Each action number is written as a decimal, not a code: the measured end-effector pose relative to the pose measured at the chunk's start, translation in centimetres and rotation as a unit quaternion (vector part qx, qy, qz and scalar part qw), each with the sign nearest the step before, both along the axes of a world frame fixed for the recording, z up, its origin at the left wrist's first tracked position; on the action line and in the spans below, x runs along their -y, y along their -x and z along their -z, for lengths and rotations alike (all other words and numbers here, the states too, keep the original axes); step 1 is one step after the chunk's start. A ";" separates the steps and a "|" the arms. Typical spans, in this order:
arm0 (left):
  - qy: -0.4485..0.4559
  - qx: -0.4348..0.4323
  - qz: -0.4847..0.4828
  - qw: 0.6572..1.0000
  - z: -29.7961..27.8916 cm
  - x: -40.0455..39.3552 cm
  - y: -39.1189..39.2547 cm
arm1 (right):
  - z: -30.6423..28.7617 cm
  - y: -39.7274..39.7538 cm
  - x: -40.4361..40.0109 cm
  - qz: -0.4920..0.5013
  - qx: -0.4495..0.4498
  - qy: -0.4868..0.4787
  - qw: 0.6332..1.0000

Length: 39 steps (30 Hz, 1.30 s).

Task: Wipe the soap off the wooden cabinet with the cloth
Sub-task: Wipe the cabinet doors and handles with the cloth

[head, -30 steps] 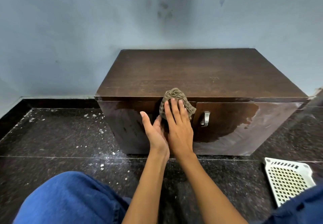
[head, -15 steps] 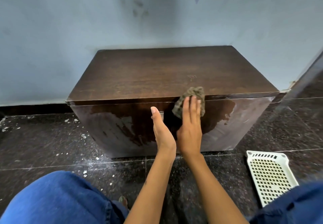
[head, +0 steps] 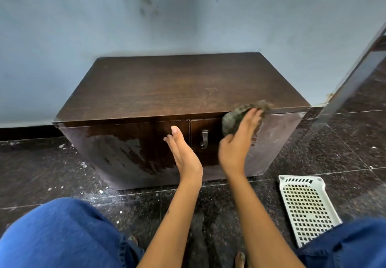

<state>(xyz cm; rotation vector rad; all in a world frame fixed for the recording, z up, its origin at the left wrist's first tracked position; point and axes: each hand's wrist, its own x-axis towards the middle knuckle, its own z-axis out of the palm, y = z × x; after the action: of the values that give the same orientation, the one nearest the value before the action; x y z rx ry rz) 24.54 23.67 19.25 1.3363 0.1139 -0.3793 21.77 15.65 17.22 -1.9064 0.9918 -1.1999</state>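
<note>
Cloth [head: 240, 115] under right-hand fingers [head: 251, 119]

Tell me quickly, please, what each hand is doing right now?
Left hand: open, holding nothing.
Right hand: open, pressing the cloth against the cabinet.

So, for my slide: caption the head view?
Right hand presses cloth on cabinet front; left hand open.
</note>
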 end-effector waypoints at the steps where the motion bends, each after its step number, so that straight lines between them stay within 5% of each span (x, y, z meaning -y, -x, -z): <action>1: -0.003 -0.004 0.001 1.000 0.0 -0.1 0.0 | -0.8 0.5 1.6 0.034 0.010 -0.035 0.999; 6: -0.007 -0.017 -0.007 1.000 0.0 -0.1 0.0 | -3.1 1.8 5.8 0.118 0.050 -0.122 0.984; 12: 0.000 -0.029 -0.016 0.999 -0.3 0.1 0.1 | -1.9 0.5 1.5 0.014 0.061 -0.127 0.990; 20: 0.036 -0.042 -0.040 0.998 -1.7 -0.9 0.5 | -3.5 2.6 7.4 0.115 0.090 -0.180 0.973; 33: 0.072 -0.091 -0.047 0.992 -0.9 -3.2 -1.4 | 5.8 -1.4 -6.7 -0.149 -0.046 -0.096 0.983; 39: 0.087 -0.111 -0.005 0.990 0.5 -4.3 -2.8 | 5.5 -0.9 -6.9 -0.158 -0.045 -0.065 0.984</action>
<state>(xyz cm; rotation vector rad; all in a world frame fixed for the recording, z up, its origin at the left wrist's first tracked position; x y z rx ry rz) 27.31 27.97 18.76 1.1194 0.2669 -0.5185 22.69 22.57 11.73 -1.9396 0.7554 -0.8527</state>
